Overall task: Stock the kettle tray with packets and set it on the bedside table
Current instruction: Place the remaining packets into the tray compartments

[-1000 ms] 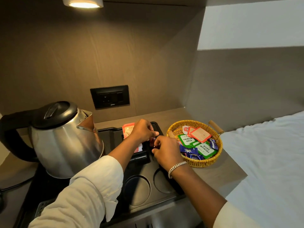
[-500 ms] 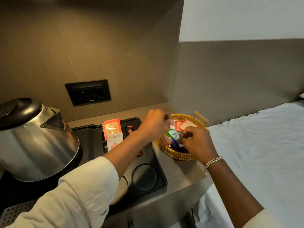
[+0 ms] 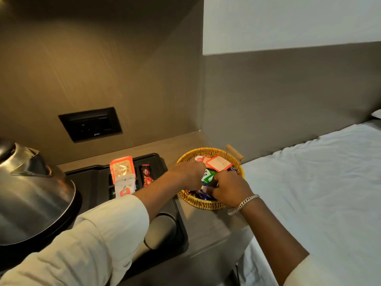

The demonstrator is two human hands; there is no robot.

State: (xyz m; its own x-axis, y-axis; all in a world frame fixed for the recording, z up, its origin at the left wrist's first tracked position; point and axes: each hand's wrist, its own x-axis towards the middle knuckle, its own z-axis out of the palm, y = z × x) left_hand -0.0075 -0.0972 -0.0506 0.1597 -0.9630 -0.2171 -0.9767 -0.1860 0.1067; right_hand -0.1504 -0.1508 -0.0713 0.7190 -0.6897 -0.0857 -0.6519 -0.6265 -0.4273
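Observation:
The black kettle tray [image 3: 97, 174] lies on the bedside table with the steel kettle [image 3: 31, 195] on its left part. An orange packet [image 3: 122, 167], a white packet [image 3: 124, 185] and a small red sachet [image 3: 146, 175] stand in its rear slots. To its right sits a round wicker basket [image 3: 208, 204] of mixed packets, a green one [image 3: 208, 175] and a red-edged one [image 3: 219, 163] showing. My left hand [image 3: 190, 175] and my right hand [image 3: 231, 187] are both inside the basket, fingers curled among the packets. What each one grips is hidden.
A black wall socket [image 3: 90, 123] sits above the tray. The bed with a white sheet [image 3: 309, 182] borders the table on the right. Round cup recesses [image 3: 165, 230] lie at the tray's front. A wooden basket handle [image 3: 234, 152] points toward the headboard panel.
Both hands left the tray's slots and moved right into the basket. The view swung right, so the kettle now sits at the left edge.

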